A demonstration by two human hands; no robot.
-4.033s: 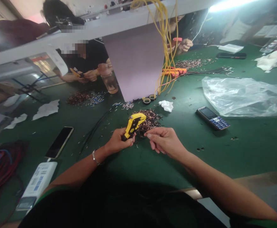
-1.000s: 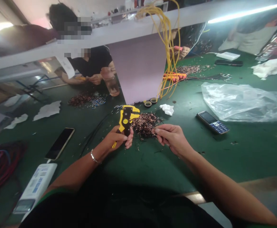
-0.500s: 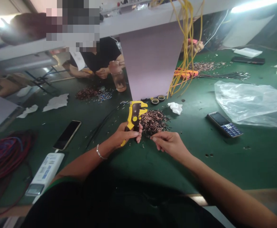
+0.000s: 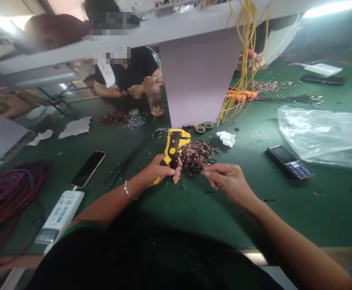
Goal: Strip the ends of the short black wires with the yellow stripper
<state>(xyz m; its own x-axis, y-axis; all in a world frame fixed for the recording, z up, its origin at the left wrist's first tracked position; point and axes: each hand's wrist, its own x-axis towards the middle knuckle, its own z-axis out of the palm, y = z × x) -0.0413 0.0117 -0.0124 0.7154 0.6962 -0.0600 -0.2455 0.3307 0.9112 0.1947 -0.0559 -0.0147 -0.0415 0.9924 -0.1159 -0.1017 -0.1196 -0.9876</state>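
Note:
My left hand is wrapped round the handles of a yellow and black wire stripper, whose jaws point to the right. Just beyond and beside the tool lies a heap of short copper-coloured and black wire scraps on the green table. At the heap's near right edge, my right hand has thumb and forefinger pinched together; whatever is between the fingertips is too small to make out. Thin black wires lie to the left of the tool.
A smartphone, a white power strip and coiled red cables lie left. A keypad phone and clear plastic bag lie right. Tape rolls sit by the upright panel. Across the table, a person sits behind a bottle.
My right hand has moved slightly right and up, away from the stripper. The left hand keeps its hold on the tool. The whole view has shifted a little.

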